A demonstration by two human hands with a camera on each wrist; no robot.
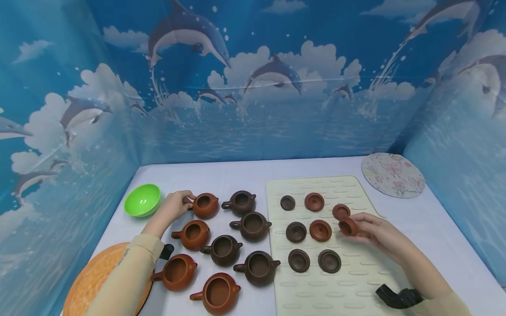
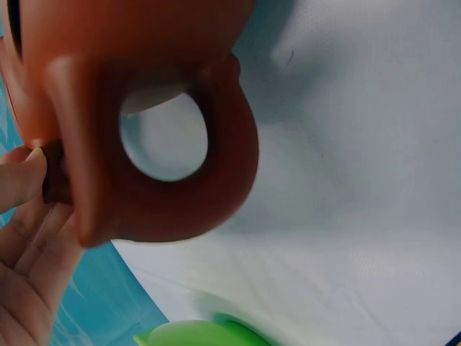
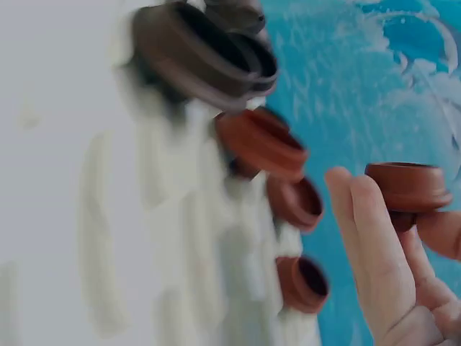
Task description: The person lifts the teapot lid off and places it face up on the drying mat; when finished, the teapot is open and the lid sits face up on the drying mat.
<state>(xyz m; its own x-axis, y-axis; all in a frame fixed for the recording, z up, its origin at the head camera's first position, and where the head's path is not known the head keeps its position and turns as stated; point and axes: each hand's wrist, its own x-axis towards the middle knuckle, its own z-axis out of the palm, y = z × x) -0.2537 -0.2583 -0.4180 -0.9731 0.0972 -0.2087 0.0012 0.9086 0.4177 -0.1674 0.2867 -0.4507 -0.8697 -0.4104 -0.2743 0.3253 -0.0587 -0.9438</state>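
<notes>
My left hand (image 1: 176,206) pinches the handle of a small reddish-brown teapot (image 1: 206,206), lidless and upright on the white table. In the left wrist view, the handle of a nearer reddish-brown teapot (image 2: 166,209) hides much of it. Over on the right, my right hand (image 1: 373,230) holds a small reddish-brown teapot lid (image 1: 348,227) by its knob, hollow side up. That held lid (image 3: 408,186) is raised between thumb and fingers in the right wrist view. Close behind it, another reddish-brown lid (image 1: 341,212) lies on the cream mat (image 1: 304,294).
Several lidless teapots, reddish-brown (image 1: 219,294) and dark brown (image 1: 259,267), stand left of the mat. Upturned lids (image 1: 330,261) lie in rows on it. A green bowl (image 1: 142,200), an orange round board (image 1: 88,281) and a floral disc (image 1: 393,174) lie near the table's sides.
</notes>
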